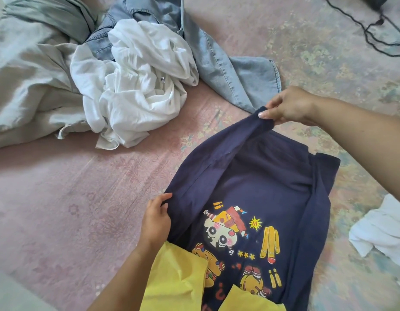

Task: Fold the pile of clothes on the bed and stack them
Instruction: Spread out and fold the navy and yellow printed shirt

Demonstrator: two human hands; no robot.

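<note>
Now my left hand (156,217) and right hand (286,106) both pinch the left edge of the navy cartoon-print cotton T-shirt (257,189) lying on the pink bedsheet (71,198); next I'd fold that side inward, evenly.

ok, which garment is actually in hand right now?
The navy printed T-shirt: left hand and right hand pinch its edge. White, denim and grey garments lie untouched.
</note>
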